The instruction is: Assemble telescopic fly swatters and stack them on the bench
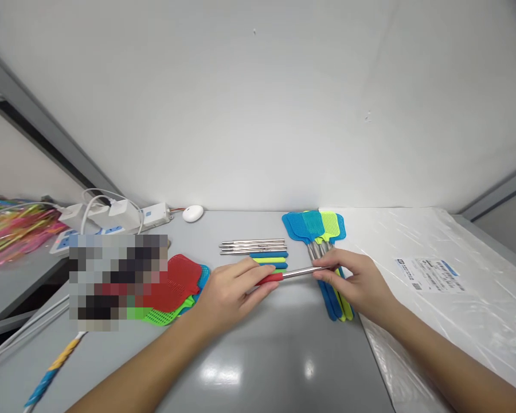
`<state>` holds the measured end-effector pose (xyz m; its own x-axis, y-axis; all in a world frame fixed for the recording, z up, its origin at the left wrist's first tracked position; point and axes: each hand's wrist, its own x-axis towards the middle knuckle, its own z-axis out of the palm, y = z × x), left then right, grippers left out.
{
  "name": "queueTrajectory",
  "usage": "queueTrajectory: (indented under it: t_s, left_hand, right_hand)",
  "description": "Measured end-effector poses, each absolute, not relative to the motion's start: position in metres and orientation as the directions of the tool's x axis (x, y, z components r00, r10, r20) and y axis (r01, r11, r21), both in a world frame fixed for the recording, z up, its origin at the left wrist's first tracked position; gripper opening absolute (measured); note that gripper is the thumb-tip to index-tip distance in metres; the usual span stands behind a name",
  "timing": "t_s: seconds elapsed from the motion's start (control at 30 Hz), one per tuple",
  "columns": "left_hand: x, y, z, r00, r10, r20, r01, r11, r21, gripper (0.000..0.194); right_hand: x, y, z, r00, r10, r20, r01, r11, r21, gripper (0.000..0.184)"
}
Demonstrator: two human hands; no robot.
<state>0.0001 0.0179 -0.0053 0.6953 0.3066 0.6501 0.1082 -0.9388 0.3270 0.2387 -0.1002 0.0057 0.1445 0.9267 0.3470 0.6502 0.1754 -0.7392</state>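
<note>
My left hand (227,289) is closed around a red fly swatter handle (272,279). From that handle a thin metal rod (298,272) runs to the right, and my right hand (352,281) pinches its far end. Just behind my left hand lie loose blue and yellow-green handles (269,260), partly covered by its fingers. Several bare metal rods (251,246) lie side by side beyond them. Assembled fly swatters with blue and yellow-green heads (303,225) are fanned out behind and under my right hand. Loose red swatter heads (180,281) lie left of my left hand, with green and blue ones beneath.
A plastic-wrapped white package with a label (430,275) covers the table's right side. Power strips with plugs and white cables (124,215) stand at the back left, near a white oval case (193,213). A pixelated patch hides part of the left side. A wall rises behind.
</note>
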Motion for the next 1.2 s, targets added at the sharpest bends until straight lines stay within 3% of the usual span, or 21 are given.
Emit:
queueTrajectory:
  t_s: [0.1,0.2,0.33,0.53,0.8,0.97,1.03,1.2]
  left_hand:
    - [-0.002,0.018,-0.004,0.642,0.345,0.685,0.007,-0.896,0.445,0.025]
    - [-0.004,0.014,-0.003,0.581,0.443,0.683,-0.095,-0.796,0.597,0.039]
    - [-0.005,0.005,-0.005,0.538,0.558,0.632,-0.158,-0.669,0.726,0.066]
    - [0.001,-0.010,-0.012,0.540,0.585,0.605,-0.233,-0.586,0.776,0.072]
    - [0.004,-0.017,-0.020,0.503,0.580,0.641,-0.242,-0.618,0.748,0.065]
    - [0.011,-0.009,-0.018,0.604,0.541,0.586,-0.063,-0.700,0.711,0.029]
    - [0.014,-0.008,-0.017,0.681,0.462,0.568,-0.007,-0.772,0.636,0.022]
    - [0.014,-0.007,-0.016,0.817,0.321,0.479,0.116,-0.905,0.409,0.024]
  right_hand:
    - [0.238,-0.103,-0.001,-0.101,0.882,0.461,0.808,0.343,-0.480,0.014]
    - [0.234,-0.105,-0.008,-0.227,0.846,0.482,0.851,0.413,-0.324,0.018]
    - [0.230,-0.107,-0.010,-0.263,0.840,0.474,0.874,0.416,-0.251,0.017]
    - [0.227,-0.111,-0.002,-0.301,0.818,0.490,0.881,0.435,-0.186,0.021]
    - [0.215,-0.119,0.008,-0.348,0.833,0.430,0.879,0.449,-0.159,0.020]
    - [0.221,-0.118,0.009,-0.322,0.831,0.453,0.894,0.424,-0.144,0.016]
    - [0.229,-0.115,0.010,-0.313,0.819,0.481,0.894,0.425,-0.142,0.015]
    - [0.240,-0.111,0.013,-0.321,0.777,0.541,0.849,0.490,-0.200,0.017]
